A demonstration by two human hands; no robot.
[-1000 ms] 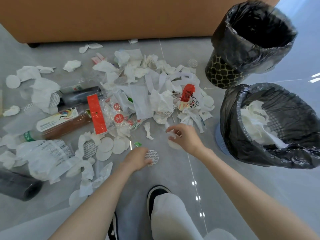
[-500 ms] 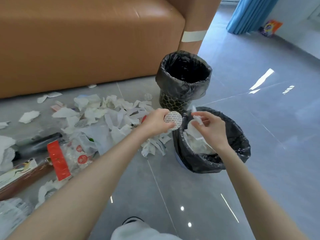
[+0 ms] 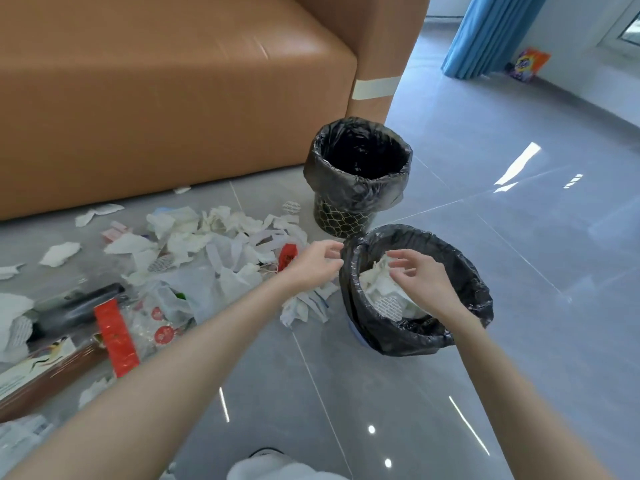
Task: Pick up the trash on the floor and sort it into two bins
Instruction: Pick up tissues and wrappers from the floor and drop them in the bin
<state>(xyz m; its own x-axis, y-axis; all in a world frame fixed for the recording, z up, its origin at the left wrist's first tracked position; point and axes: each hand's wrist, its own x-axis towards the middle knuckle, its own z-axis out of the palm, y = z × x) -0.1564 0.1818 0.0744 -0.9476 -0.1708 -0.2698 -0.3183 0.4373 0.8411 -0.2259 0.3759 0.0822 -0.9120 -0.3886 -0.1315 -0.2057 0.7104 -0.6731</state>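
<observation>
Left hand (image 3: 313,263): empty, fingers loosely bent and apart; hovering just left of the near bin's rim, over the edge of the paper pile.
Right hand (image 3: 420,278): empty, fingers spread and slack; held over the mouth of the near bin.
Near bin (image 3: 465,271): black liner; inside, crumpled white tissue (image 3: 375,284) and 1 round meshed pad (image 3: 389,304) lying on top.
Far bin (image 3: 360,192): black liner over a dark body with a gold honeycomb pattern; just behind the near bin, at the sofa's corner; inside too dark to tell contents.
Paper pile (image 3: 214,244): torn white tissue and strips spread on the floor left of both bins, reaching up to the near bin's base.
Red packet (image 3: 286,256): in the pile, just beside the left hand.
Red strip (image 3: 116,336): flat on the floor at left, across clear plastic wrap.
Bottles: 1 dark bottle (image 3: 76,306) and 1 brown bottle (image 3: 45,372), both on their sides at far left.
Loose pad (image 3: 291,206): round, on the floor just left of the far bin.
Sofa (image 3: 173,98): tan, behind the pile.
Floor (image 3: 502,341): grey glossy tile.
</observation>
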